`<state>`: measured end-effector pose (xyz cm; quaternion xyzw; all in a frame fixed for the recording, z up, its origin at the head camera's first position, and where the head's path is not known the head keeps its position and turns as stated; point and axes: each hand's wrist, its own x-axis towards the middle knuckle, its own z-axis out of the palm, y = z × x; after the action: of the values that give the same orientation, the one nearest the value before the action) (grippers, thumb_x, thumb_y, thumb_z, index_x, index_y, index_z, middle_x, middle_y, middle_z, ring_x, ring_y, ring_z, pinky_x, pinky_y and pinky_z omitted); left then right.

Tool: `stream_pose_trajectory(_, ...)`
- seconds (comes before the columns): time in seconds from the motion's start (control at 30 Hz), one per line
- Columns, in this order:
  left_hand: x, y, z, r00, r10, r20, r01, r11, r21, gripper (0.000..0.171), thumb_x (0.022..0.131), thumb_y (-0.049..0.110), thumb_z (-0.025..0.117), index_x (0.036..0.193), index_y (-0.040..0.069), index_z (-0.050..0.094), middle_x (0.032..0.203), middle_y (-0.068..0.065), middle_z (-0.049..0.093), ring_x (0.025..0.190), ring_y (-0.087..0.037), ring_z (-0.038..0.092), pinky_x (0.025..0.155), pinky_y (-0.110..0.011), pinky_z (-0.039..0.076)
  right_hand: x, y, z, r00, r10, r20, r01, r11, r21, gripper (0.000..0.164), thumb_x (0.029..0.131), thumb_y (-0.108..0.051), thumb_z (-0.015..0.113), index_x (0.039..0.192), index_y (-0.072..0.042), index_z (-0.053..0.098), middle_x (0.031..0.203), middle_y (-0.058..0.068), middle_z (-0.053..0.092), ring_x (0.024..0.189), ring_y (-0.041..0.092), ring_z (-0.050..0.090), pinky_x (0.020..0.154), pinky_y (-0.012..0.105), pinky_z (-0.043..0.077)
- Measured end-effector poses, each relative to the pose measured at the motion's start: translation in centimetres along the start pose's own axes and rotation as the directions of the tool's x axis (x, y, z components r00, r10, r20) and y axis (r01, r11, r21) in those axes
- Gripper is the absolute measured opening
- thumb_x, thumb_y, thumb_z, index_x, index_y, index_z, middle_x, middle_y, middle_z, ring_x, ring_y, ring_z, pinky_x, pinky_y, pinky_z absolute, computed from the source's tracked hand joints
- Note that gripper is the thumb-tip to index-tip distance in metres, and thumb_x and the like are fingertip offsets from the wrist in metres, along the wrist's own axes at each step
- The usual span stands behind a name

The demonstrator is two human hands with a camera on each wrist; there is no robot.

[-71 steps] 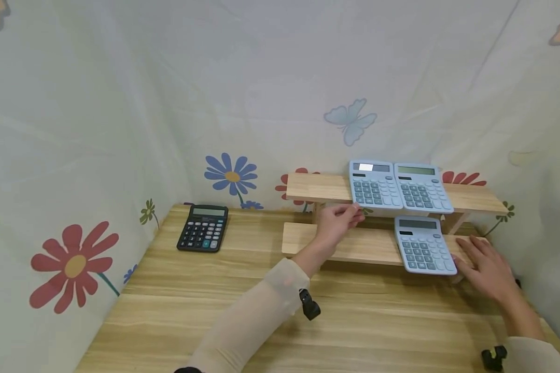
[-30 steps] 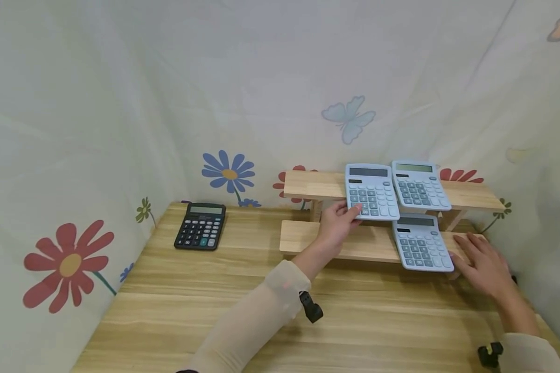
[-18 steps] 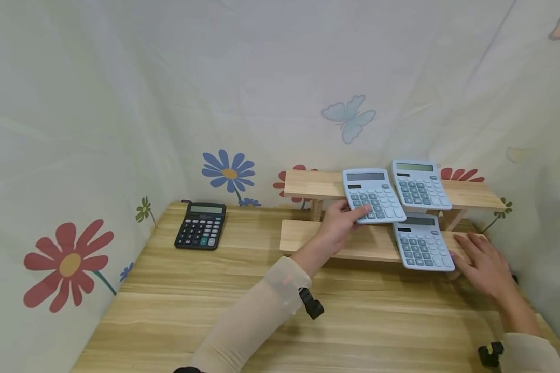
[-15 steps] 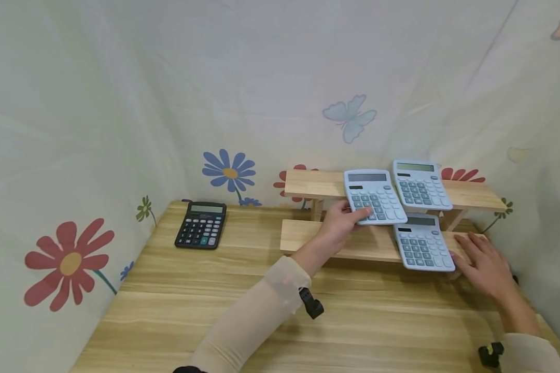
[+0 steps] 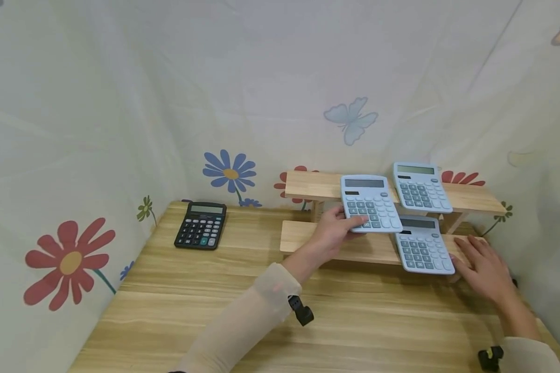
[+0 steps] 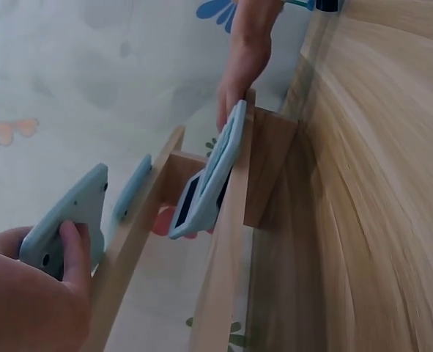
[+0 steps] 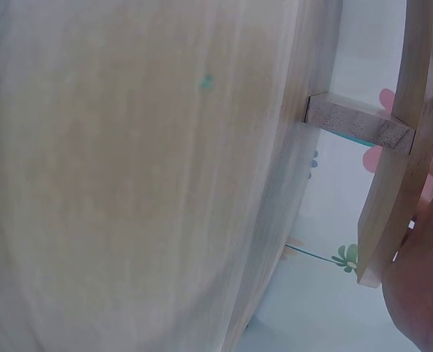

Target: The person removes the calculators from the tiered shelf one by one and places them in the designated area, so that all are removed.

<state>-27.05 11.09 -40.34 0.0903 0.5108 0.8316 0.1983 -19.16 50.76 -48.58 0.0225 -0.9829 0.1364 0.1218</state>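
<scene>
My left hand (image 5: 329, 235) pinches a light blue calculator (image 5: 371, 204) by its lower left corner, thumb over the keys and fingers underneath. The left wrist view shows the back of this calculator (image 6: 73, 213), off the upper board and tilted. A second light blue calculator (image 5: 422, 187) leans on the upper tier of the wooden rack (image 5: 312, 185). On the lower tier stands a third one (image 5: 424, 248), its top partly overlapped by the held calculator. My right hand (image 5: 487, 269) rests on the right end of the lower board, fingers extended, thumb right at that calculator's edge.
A black calculator (image 5: 200, 226) lies on the wood-grain table (image 5: 191, 290) at the back left. Behind the rack hangs a pale curtain (image 5: 261, 88) printed with flowers and butterflies. The lower board (image 5: 303, 237) shows bare wood on its left part.
My left hand has taken hold of the left calculator on the upper tier and drawn it forward and down, away from its neighbour. The right hand has stayed in place.
</scene>
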Motion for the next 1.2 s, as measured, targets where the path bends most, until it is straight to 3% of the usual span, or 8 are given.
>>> stream_pose_trajectory(0.23, -2.0, 2.0, -1.6, 0.999, -0.033, 0.035, 0.032, 0.999, 0.027, 0.039, 0.098, 0.005, 0.076, 0.136, 0.009, 0.064, 0.121, -0.01, 0.075, 0.109, -0.024, 0.075, 0.094, -0.034, 0.062, -0.1, -0.1, -0.6, 1.0, 0.012, 0.01, -0.012, 1.0, -0.018, 0.07, 0.11, -0.045, 0.047, 0.16, 0.002, 0.034, 0.162, 0.04, 0.025, 0.152, 0.062, 0.012, 0.108, 0.086, 0.017)
stream_pose_trajectory(0.4, -3.5, 4.4, -3.0, 0.998, -0.008, 0.059, 0.0, 0.99, 0.139, 0.043, 0.099, 0.008, 0.075, 0.14, 0.007, 0.06, 0.123, -0.012, 0.073, 0.108, -0.024, 0.074, 0.096, -0.038, 0.061, -0.1, 0.1, -0.6, 1.0, 0.005, 0.002, -0.005, 1.0, -0.019, 0.07, 0.11, -0.045, 0.047, 0.16, 0.002, 0.034, 0.162, 0.04, 0.024, 0.152, 0.061, 0.012, 0.109, 0.086, 0.016)
stream_pose_trajectory(0.63, -5.4, 7.7, -6.4, 0.996, 0.029, 0.085, -0.054, 0.951, 0.304, 0.05, 0.1, 0.007, 0.074, 0.146, 0.001, 0.055, 0.127, -0.017, 0.071, 0.109, -0.026, 0.074, 0.096, -0.039, 0.062, -0.2, -0.2, -0.4, 1.0, 0.024, 0.01, -0.024, 1.0, -0.009, 0.071, 0.11, -0.046, 0.047, 0.161, 0.002, 0.033, 0.164, 0.039, 0.022, 0.152, 0.061, 0.011, 0.111, 0.086, 0.014)
stream_pose_trajectory(0.8, -6.9, 9.9, -9.8, 0.996, 0.049, 0.068, -0.07, 0.931, 0.359, 0.051, 0.102, 0.008, 0.071, 0.15, 0.005, 0.053, 0.133, -0.015, 0.07, 0.116, -0.028, 0.072, 0.101, -0.042, 0.059, 0.0, -0.3, -0.4, 0.999, 0.032, 0.015, -0.032, 0.999, -0.011, 0.072, 0.11, -0.047, 0.046, 0.161, 0.002, 0.032, 0.164, 0.038, 0.021, 0.153, 0.06, 0.009, 0.111, 0.086, 0.013)
stream_pose_trajectory(0.97, -7.8, 11.8, -14.2, 0.996, 0.077, 0.036, -0.085, 0.917, 0.391, 0.05, 0.105, 0.009, 0.068, 0.152, 0.01, 0.053, 0.135, -0.014, 0.07, 0.121, -0.029, 0.071, 0.102, -0.042, 0.058, 0.3, -0.2, -0.3, 1.0, 0.027, 0.016, -0.026, 1.0, -0.013, 0.073, 0.11, -0.048, 0.046, 0.162, 0.001, 0.032, 0.165, 0.038, 0.021, 0.154, 0.059, 0.008, 0.111, 0.086, 0.012)
stream_pose_trajectory(1.2, -8.3, 13.3, -20.2, 0.993, 0.099, -0.064, -0.065, 0.91, 0.41, 0.051, 0.106, 0.008, 0.065, 0.154, 0.004, 0.048, 0.134, -0.012, 0.071, 0.113, -0.021, 0.074, 0.096, -0.036, 0.061, 0.2, -0.2, -0.1, 0.999, 0.026, 0.019, -0.026, 1.0, -0.013, 0.072, 0.11, -0.048, 0.046, 0.161, 0.001, 0.033, 0.164, 0.038, 0.022, 0.152, 0.061, 0.012, 0.112, 0.086, 0.013)
